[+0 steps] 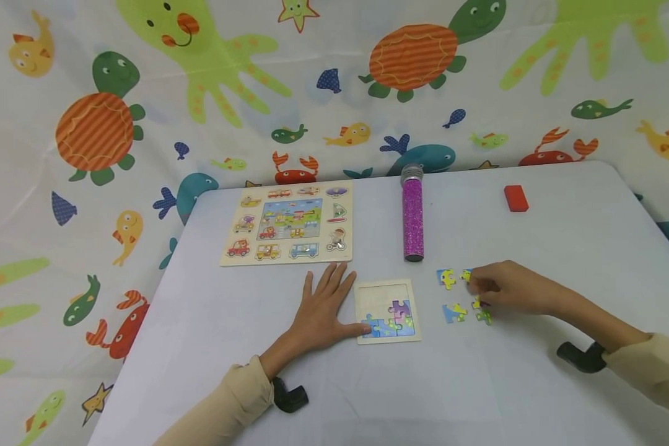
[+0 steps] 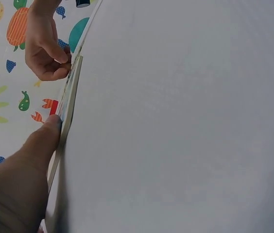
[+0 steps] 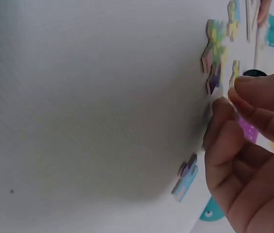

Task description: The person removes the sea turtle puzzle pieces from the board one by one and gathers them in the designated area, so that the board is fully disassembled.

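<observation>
My left hand [image 1: 319, 314] lies with fingers spread on the white table, its thumb on the lower left corner of a small wooden puzzle board [image 1: 383, 285]. Joined jigsaw pieces fill the bottom and lower right of that board. My right hand [image 1: 507, 286] is over the loose pieces at the right, fingers bent, fingertips right at a blue and yellow jigsaw piece [image 1: 466, 275]. I cannot tell whether they pinch it. Close by lie a yellow fish-like piece [image 1: 446, 279], a blue and yellow piece [image 1: 454, 313] and a green piece [image 1: 484, 317], partly hidden by the hand.
A larger wooden vehicle puzzle board [image 1: 231, 253] lies at the back left. Behind the small board lies a glittery purple microphone [image 1: 413, 217]. A red block [image 1: 516, 199] sits at the back right. A curtain printed with sea animals [image 1: 323, 118] hangs behind the table [image 1: 334, 396].
</observation>
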Demonstrator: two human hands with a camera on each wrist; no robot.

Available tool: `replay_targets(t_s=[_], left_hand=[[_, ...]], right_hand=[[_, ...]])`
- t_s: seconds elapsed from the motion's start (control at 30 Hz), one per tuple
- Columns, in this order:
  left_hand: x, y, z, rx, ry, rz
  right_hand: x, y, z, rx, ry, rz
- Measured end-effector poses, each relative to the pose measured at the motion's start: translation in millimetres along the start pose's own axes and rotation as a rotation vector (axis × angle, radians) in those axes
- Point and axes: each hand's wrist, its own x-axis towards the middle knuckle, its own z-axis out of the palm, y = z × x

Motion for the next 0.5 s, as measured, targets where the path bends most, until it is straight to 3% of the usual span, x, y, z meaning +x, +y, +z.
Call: replay_targets(t_s=[0.1, 0.23, 0.5], left_hand=[[0.0, -0.4, 0.6, 0.000, -0.005, -0.005], [0.3, -0.5, 0.8, -0.003, -0.002, -0.004], [0.8, 0.2, 0.1, -0.001, 0.008, 0.005]], right_hand=[[-4.2, -1.8, 5.3, -0.100, 0.042, 0.027], [-13.9, -6.0, 12.2, -0.196, 0.030, 0.056], [-21.9, -10.2, 22.5, -0.277, 0.069, 0.035]])
